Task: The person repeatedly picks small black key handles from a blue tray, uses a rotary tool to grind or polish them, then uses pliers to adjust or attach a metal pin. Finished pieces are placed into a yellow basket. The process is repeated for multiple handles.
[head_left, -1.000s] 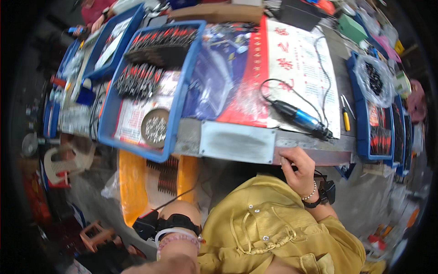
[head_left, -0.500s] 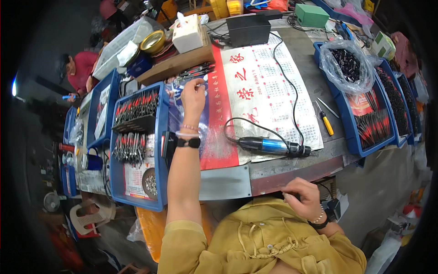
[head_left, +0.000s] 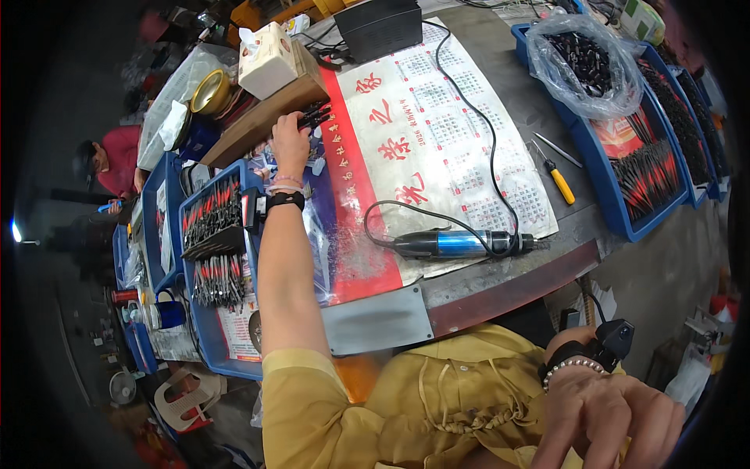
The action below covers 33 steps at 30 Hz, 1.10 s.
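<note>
My left hand [head_left: 291,146] reaches to the far left of the bench, fingers closed at the near end of a small pile of slim black-handled tools [head_left: 316,115]. They look like small pliers, and my fingers hide part of the pile. It lies against a wooden board [head_left: 269,117]. My right hand [head_left: 613,414] is raised close at the lower right, away from the bench. Its fingers are bent and apart, with nothing seen in them; the tips are cut off. A blue-and-black powered hand tool [head_left: 461,243] with a cord lies at the bench's front.
A blue tray [head_left: 209,332] with rows of red-and-black-handled tools stands left of my forearm. Another blue tray [head_left: 625,227] is at the right, with a plastic bag [head_left: 547,59] of black parts. A yellow-handled screwdriver [head_left: 560,183] lies beside the calendar sheet [head_left: 469,117].
My left hand has moved in to the pile of tools by the board and closed there. My right hand has swung down and right, nearer to me. The whole view has shifted.
</note>
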Each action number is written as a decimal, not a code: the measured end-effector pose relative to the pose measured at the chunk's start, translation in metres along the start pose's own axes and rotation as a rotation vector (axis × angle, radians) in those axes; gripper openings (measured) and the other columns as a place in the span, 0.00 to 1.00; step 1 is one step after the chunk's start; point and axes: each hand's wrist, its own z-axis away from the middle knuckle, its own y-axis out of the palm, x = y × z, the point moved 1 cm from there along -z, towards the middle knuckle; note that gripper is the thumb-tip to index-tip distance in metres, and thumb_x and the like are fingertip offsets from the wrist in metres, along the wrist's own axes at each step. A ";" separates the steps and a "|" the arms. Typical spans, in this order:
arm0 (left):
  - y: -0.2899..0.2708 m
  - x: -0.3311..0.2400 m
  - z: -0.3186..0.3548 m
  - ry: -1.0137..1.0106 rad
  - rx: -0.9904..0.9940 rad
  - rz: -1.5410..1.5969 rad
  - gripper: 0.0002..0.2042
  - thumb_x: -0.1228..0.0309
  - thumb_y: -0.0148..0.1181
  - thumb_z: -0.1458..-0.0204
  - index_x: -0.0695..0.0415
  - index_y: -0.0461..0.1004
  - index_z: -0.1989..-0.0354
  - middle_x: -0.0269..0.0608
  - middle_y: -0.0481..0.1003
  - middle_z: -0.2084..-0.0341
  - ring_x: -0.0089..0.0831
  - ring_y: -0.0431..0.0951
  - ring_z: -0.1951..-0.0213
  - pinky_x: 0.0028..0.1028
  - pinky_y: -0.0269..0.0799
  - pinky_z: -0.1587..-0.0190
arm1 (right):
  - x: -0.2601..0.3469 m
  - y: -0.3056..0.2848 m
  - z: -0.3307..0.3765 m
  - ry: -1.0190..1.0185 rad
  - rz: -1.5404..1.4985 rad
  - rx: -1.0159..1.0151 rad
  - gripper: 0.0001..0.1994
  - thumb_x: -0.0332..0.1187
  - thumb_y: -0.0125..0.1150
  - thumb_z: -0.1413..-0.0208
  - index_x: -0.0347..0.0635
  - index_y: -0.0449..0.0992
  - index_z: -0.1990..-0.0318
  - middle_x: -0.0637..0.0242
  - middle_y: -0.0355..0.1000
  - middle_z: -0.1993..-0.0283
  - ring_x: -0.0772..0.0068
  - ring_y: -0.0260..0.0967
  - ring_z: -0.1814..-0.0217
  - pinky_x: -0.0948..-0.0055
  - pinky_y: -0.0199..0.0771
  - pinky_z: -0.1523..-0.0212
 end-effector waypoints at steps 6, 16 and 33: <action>0.001 0.005 -0.006 0.034 -0.016 -0.038 0.17 0.68 0.67 0.56 0.47 0.73 0.57 0.39 0.72 0.61 0.46 0.70 0.52 0.48 0.66 0.57 | -0.008 -0.015 -0.011 -0.137 0.079 0.116 0.04 0.27 0.58 0.43 0.42 0.77 0.61 0.64 0.75 0.56 0.68 0.72 0.55 0.64 0.79 0.54; 0.002 0.013 -0.010 0.123 -0.019 -0.071 0.14 0.68 0.68 0.57 0.49 0.72 0.61 0.33 0.75 0.64 0.40 0.73 0.56 0.45 0.63 0.58 | 0.006 -0.083 0.005 -0.174 0.259 0.628 0.05 0.25 0.57 0.45 0.36 0.75 0.62 0.54 0.74 0.58 0.53 0.75 0.65 0.58 0.79 0.61; -0.159 -0.137 0.059 -0.181 -0.341 1.216 0.07 0.75 0.51 0.39 0.64 0.63 0.56 0.37 0.73 0.76 0.20 0.73 0.74 0.19 0.68 0.68 | -0.002 -0.220 0.039 0.280 1.982 -0.061 0.08 0.22 0.56 0.49 0.34 0.72 0.61 0.52 0.71 0.63 0.46 0.70 0.61 0.59 0.71 0.60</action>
